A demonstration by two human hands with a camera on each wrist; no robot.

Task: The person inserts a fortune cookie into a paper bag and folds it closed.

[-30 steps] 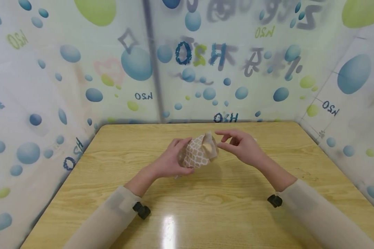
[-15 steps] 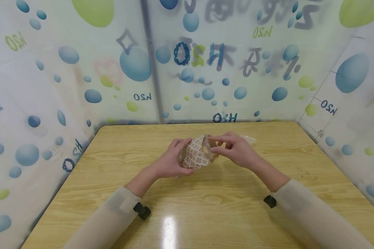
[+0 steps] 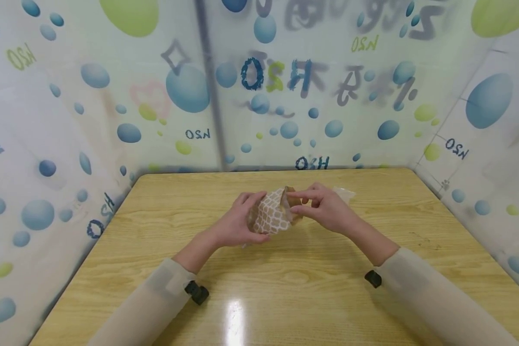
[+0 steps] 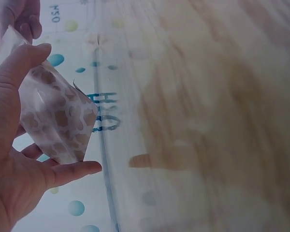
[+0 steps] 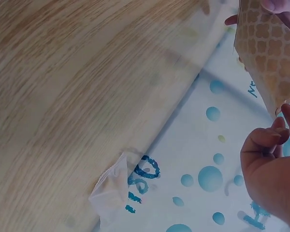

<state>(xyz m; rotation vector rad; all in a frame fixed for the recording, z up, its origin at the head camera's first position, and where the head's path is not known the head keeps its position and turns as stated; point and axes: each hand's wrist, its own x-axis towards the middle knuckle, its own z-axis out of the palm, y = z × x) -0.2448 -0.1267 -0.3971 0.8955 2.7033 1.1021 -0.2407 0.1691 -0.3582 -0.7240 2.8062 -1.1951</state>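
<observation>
A small tan paper bag [image 3: 270,216] with a white lattice print is held tilted over the table, its mouth toward the right. My left hand [image 3: 238,223] grips it from the left, thumb on the near side and fingers on the far side. The left wrist view shows the bag's pointed corner [image 4: 77,130] between thumb and fingers. At the mouth is my right hand [image 3: 328,207], index finger and thumb bent toward each other at the paper's edge. Whether those fingertips pinch the bag or something inside it I cannot tell. In the right wrist view the fingers [image 5: 270,140] sit right below the bag's edge.
A thin whitish wrapper [image 3: 344,194] lies on the wooden table [image 3: 285,288] behind my right hand. White printed sheets [image 3: 259,139] with bubble shapes stand along the table's back and sides.
My right hand has moved left and its fingertips have come to the bag's mouth, covering the pale thing seen there earlier. The whitish wrapper has come into fuller view. My left hand keeps its grip.
</observation>
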